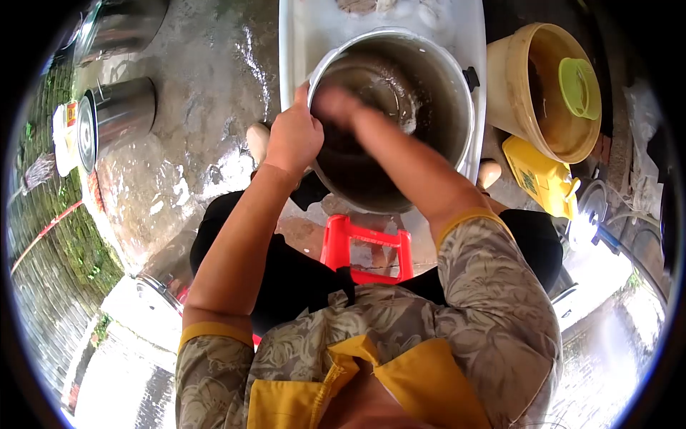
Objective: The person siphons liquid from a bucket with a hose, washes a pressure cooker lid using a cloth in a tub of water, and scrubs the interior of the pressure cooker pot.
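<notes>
A large metal pot (464,129) stands tilted in a white tub (291,43), its mouth facing me. My left hand (294,138) grips the pot's left rim, fingers closed on it. Inside the pot, near its left wall, is my right hand (334,107), smeared by motion; whether it holds anything cannot be made out. The pot's inside looks wet and brownish, with a bright reflection near the middle.
A beige bucket (500,93) with a green container (579,87) inside stands at the right, beside a yellow jug (532,175). A red stool (336,243) is between my legs. Metal pots (128,107) stand at the left on wet ground.
</notes>
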`<control>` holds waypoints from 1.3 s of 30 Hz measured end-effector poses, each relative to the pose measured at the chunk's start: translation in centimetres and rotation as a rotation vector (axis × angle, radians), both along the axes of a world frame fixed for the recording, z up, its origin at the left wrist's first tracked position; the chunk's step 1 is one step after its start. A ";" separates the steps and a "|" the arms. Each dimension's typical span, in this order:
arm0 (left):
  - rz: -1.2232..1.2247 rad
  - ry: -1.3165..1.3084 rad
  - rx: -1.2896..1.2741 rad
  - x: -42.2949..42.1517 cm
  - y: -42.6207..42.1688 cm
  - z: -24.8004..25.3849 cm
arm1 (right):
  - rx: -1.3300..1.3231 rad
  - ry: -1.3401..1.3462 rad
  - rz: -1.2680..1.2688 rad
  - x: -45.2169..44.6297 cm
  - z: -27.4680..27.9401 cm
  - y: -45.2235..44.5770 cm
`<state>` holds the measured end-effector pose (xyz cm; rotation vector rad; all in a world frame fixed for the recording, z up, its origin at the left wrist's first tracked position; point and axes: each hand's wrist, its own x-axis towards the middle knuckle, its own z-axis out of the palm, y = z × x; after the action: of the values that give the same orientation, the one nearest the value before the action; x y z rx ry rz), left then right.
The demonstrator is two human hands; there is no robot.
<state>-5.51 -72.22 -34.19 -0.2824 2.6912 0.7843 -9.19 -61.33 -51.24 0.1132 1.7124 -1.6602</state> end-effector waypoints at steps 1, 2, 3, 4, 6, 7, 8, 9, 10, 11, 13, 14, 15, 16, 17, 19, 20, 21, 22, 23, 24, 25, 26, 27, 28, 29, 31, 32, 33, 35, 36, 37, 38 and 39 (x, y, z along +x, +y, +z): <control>-0.045 0.002 0.007 0.2 -0.2 0.0 | -0.171 -0.231 -0.325 -2.9 0.5 0.5; -0.093 0.006 0.020 0.4 -0.1 0.0 | -0.334 -0.421 -0.665 -5.6 0.7 2.0; -0.099 0.055 0.063 0.6 -0.2 -0.4 | -0.437 -0.511 -0.942 -7.6 0.7 4.1; -0.098 0.066 0.068 0.5 0.0 -0.5 | -0.533 -0.552 -1.197 -9.0 0.7 6.5; -0.107 0.020 0.095 0.6 0.4 -0.5 | -0.570 -0.560 -1.465 -9.6 0.6 10.0; -0.141 0.053 0.108 0.9 0.3 -1.7 | -0.573 -0.543 -1.485 -10.0 1.2 10.2; -0.131 0.064 0.114 0.5 0.6 -1.6 | -0.577 -0.540 -1.452 -10.1 2.2 9.7; -0.148 0.008 0.125 0.7 0.8 -1.6 | -0.597 -0.560 -1.375 -9.7 2.9 8.6; -0.166 -0.039 0.133 0.7 1.0 -1.6 | -0.623 -0.545 -1.032 -8.7 4.0 6.7; -0.173 -0.039 0.105 0.5 1.2 -2.1 | -0.600 -0.442 -0.514 -6.7 5.5 5.0; -0.121 -0.067 0.087 0.0 1.2 -0.9 | -0.420 -0.029 0.407 -1.9 8.0 4.5; -0.061 -0.076 0.067 -0.6 1.1 -0.4 | -0.024 0.249 0.447 2.1 7.4 2.0; -0.042 -0.033 0.073 -0.7 0.9 -0.3 | 0.118 0.425 0.767 3.7 4.5 5.1; -0.037 -0.031 0.072 -0.7 0.7 -0.4 | 0.215 0.642 1.063 5.4 1.6 8.2; -0.077 0.023 0.049 -0.5 0.6 -0.6 | 0.391 0.676 1.435 5.4 0.0 12.1; -0.111 0.066 0.034 -0.3 0.5 -1.0 | 1.117 0.376 1.980 -0.3 5.8 14.0; -0.119 0.023 0.029 -0.4 0.4 -0.9 | 1.345 0.628 1.960 -2.3 5.3 14.6; -0.127 -0.008 0.020 -0.8 0.3 -0.7 | 1.368 0.897 1.845 -4.9 4.9 15.1; -0.123 -0.007 0.015 -1.0 0.5 -0.2 | 1.376 1.162 1.708 -6.8 4.5 15.3; -0.108 0.018 0.021 -0.8 1.0 0.5 | 1.366 1.172 1.709 -7.4 3.6 15.3; -0.096 0.045 0.030 -0.8 1.2 1.0 | 1.363 1.320 1.613 -7.6 2.6 15.2; -0.117 0.070 0.027 -0.9 1.2 1.0 | 1.359 1.458 1.514 -7.2 1.3 15.3; -0.114 0.072 0.029 -1.0 1.1 1.2 | 1.420 1.361 1.435 -5.1 -1.3 15.3; -0.118 0.047 0.011 -1.1 1.1 1.3 | 1.476 1.267 1.355 -2.9 -3.2 15.0; -0.121 0.017 -0.007 -1.1 1.1 1.3 | 1.399 0.733 1.267 -0.8 -2.6 12.5; -0.117 0.012 -0.006 -1.1 1.1 1.2 | 1.339 0.474 1.192 2.0 -2.8 11.0; -0.114 -0.020 -0.030 -0.6 1.1 1.2 | 0.770 0.759 1.109 6.9 -6.9 9.7; -0.115 -0.020 -0.023 -0.4 1.1 1.1 | 0.537 0.668 0.966 7.7 -5.0 6.9; -0.128 -0.019 -0.034 -0.2 0.9 1.0 | 0.357 0.504 0.729 7.7 -1.6 4.0; -0.129 -0.023 -0.041 0.2 0.7 0.8 | -0.021 0.100 0.147 7.0 5.3 0.2; -0.131 0.018 -0.022 0.3 0.8 0.6 | -0.156 -0.022 -0.063 6.7 8.0 -0.6; -0.130 0.067 -0.004 0.4 0.8 0.7 | -0.239 -0.075 -0.210 6.4 9.5 -1.0; -0.122 0.064 0.000 0.4 0.8 1.0 | -0.358 -0.247 -0.361 6.1 9.3 -0.8; -0.137 0.044 -0.012 0.4 0.9 1.3 | -0.177 -0.053 -0.120 7.8 8.3 0.6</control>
<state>-5.08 -71.34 -32.89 -0.0839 2.7229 0.7417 -1.39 -60.70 -42.93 0.1770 1.5381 -1.8727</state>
